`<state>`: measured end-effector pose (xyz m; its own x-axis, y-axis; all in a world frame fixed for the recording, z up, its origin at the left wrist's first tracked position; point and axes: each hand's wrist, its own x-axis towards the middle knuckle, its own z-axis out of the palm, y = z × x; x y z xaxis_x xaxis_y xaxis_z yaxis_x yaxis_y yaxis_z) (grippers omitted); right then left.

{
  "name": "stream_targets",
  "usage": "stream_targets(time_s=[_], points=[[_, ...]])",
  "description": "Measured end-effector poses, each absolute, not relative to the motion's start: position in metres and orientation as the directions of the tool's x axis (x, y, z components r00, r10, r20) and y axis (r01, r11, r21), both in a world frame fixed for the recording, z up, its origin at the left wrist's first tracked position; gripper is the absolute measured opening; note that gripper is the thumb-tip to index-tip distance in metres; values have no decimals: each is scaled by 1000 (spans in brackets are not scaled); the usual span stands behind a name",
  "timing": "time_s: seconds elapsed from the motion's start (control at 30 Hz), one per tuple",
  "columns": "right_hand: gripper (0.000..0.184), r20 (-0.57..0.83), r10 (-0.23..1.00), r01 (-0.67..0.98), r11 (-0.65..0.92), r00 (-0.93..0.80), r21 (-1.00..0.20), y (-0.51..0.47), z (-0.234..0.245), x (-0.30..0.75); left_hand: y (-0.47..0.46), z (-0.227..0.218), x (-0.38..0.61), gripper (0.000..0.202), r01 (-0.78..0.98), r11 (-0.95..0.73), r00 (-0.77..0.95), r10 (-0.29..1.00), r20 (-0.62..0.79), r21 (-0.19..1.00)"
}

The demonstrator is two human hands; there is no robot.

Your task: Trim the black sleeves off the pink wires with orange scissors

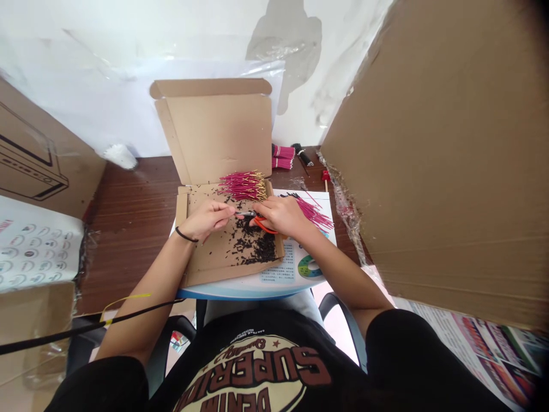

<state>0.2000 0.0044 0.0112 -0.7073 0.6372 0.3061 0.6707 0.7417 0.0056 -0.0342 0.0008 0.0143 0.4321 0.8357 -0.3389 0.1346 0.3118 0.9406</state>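
My right hand (283, 216) is closed around orange-handled scissors (263, 224), their blades pointing left over an open cardboard box (201, 260). Just left of the blade tips, my left hand (214, 219) pinches its thumb and fingers together; what is between them is too small to make out. Beneath the scissors, many short black cut pieces (259, 247) are scattered on the box floor. Behind my hands lies a pile of thin magenta wire-like strands with yellowish tips (242, 185). More magenta strands with dark ends (315, 213) lie right of the box, partly behind my right hand.
The box's raised lid (218, 134) stands toward the white wall. Tied magenta bundles (283, 156) and a black bundle (302, 153) lie behind on the brown surface (124, 229). A large cardboard panel (446, 160) bounds the right side; a printed carton (38, 149) stands left.
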Motion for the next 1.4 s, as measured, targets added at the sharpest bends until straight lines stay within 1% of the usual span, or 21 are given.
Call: stream_targets(time_s=[0.17, 0.37, 0.5, 0.6, 0.67, 0.7, 0.73, 0.8, 0.83, 0.9, 0.93, 0.97, 1.03, 1.07, 1.13, 1.2, 1.3, 1.4], points=[[43, 306, 636, 666, 746, -709, -7, 4, 11, 199, 2, 13, -34, 46, 60, 380, 459, 811, -363, 923], [44, 325, 646, 676, 737, -691, -27, 2, 10, 196, 3, 12, -34, 42, -29, 458, 464, 793, -394, 888], [46, 316, 679, 705, 708, -663, -45, 1, 11, 195, 3, 14, -32, 48, -64, 500, 442, 790, -425, 863], [44, 292, 700, 713, 697, -651, -80, 1, 10, 195, 2, 17, -30, 53, -54, 511, 416, 793, -445, 858], [41, 281, 725, 721, 679, -629, -138, 2, 9, 194, 1, 18, -28, 56, -40, 506, 404, 797, -449, 862], [40, 281, 750, 733, 654, -598, -187, 2, 9, 193, 1, 19, -28, 57, -35, 498, 396, 803, -446, 866], [39, 285, 785, 746, 615, -549, -256, 2, 9, 192, 1, 20, -28, 58, -33, 488, 385, 812, -440, 872], [35, 287, 868, 736, 495, -404, -462, 1, 10, 188, 1, 21, -27, 58, -28, 462, 354, 834, -424, 886], [33, 275, 907, 689, 421, -319, -590, 1, 10, 186, 0, 21, -27, 58, -28, 447, 339, 846, -412, 894], [33, 216, 961, 484, 274, -174, -831, 1, 12, 182, -1, 20, -24, 57, -36, 424, 324, 861, -391, 905], [34, 172, 976, 349, 207, -131, -914, 0, 12, 180, -2, 19, -21, 56, -41, 418, 328, 864, -383, 907], [35, 130, 986, 215, 151, -109, -965, 0, 13, 178, -3, 18, -19, 54, -46, 415, 336, 863, -377, 909], [36, 63, 990, -5, 63, -125, -998, 0, 13, 175, -5, 14, -12, 53, -57, 417, 356, 857, -372, 907], [37, 39, 988, -81, 28, -147, -996, -1, 13, 174, -7, 12, -9, 52, -63, 421, 364, 854, -372, 905], [37, 10, 983, -172, -22, -182, -985, -1, 12, 172, -9, 8, -3, 52, -86, 422, 374, 853, -363, 903], [36, -2, 982, -204, -41, -189, -978, -1, 11, 170, -10, 5, 1, 50, -107, 415, 380, 857, -349, 903], [33, -1, 986, -210, -37, -166, -977, -2, 9, 167, -11, 3, 4, 48, -122, 406, 378, 863, -336, 906], [34, -4, 988, -224, -39, -154, -974, -2, 10, 166, -11, 2, 5, 49, -138, 406, 381, 864, -330, 903]])
